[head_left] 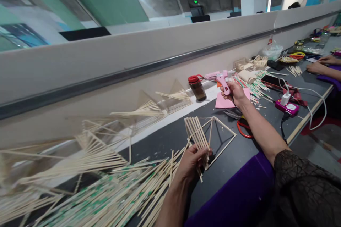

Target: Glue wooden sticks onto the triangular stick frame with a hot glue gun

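Observation:
My left hand (193,161) pinches the lower end of a stick structure (197,133), a fan of pale wooden sticks joined to a larger open frame of sticks that reaches right over the dark table. My right hand (233,94) is wrapped round the handle of a pink glue gun (220,77), held up beyond the structure with its nozzle toward the left. Behind the nozzle stands a dark bottle with a red lid (197,88). A pink pad (223,100) lies under the right hand, and scissors with red handles (243,129) lie beneath the right forearm.
Loose sticks (119,191) cover the table at lower left. Fan-shaped stick structures (93,154) stand along the partition. A phone (274,81) and a purple power socket (287,108) with cables lie at right. Another person's hands (318,66) rest at far right.

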`<action>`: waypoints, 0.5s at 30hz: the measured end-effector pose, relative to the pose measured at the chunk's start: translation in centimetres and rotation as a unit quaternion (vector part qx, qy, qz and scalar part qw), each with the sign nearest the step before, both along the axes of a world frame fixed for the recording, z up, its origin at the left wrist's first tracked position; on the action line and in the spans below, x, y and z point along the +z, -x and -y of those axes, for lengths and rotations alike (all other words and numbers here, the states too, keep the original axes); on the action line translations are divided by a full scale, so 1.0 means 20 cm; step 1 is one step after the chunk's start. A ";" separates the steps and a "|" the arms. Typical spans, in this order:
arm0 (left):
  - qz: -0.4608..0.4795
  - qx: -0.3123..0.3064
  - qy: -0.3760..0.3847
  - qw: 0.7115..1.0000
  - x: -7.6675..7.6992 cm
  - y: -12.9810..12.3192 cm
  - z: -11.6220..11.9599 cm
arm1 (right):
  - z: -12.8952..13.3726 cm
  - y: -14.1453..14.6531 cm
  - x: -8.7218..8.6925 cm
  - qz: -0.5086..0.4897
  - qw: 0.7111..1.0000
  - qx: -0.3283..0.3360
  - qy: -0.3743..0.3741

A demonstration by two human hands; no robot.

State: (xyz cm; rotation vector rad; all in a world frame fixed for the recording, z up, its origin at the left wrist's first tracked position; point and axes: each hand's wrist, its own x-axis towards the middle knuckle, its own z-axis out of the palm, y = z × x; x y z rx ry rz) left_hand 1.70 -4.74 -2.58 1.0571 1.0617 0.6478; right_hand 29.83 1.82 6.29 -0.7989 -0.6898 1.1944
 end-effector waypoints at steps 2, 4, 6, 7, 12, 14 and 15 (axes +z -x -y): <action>0.001 -0.003 0.002 1.000 0.00 0.00 0.00 | -0.01 0.00 -0.02 -0.002 1.000 0.006 0.014; -0.001 -0.004 0.001 1.000 0.01 0.00 0.01 | -0.01 -0.02 -0.04 0.010 1.000 0.003 0.027; -0.004 -0.001 -0.003 1.000 0.03 0.00 0.01 | -0.01 -0.03 -0.04 0.020 0.999 -0.004 0.029; -0.005 0.001 -0.006 1.000 0.04 0.00 0.01 | -0.01 -0.04 -0.04 0.025 0.999 -0.005 0.025; -0.012 0.002 -0.007 1.000 0.05 -0.01 0.02 | -0.02 -0.04 -0.07 0.073 0.997 0.003 0.013; -0.010 0.004 -0.003 1.000 0.05 -0.01 0.02 | -0.02 -0.03 -0.08 0.089 0.996 0.001 0.005; -0.008 0.002 -0.001 1.000 0.05 -0.01 0.02 | -0.03 -0.03 -0.09 0.096 0.995 0.001 -0.002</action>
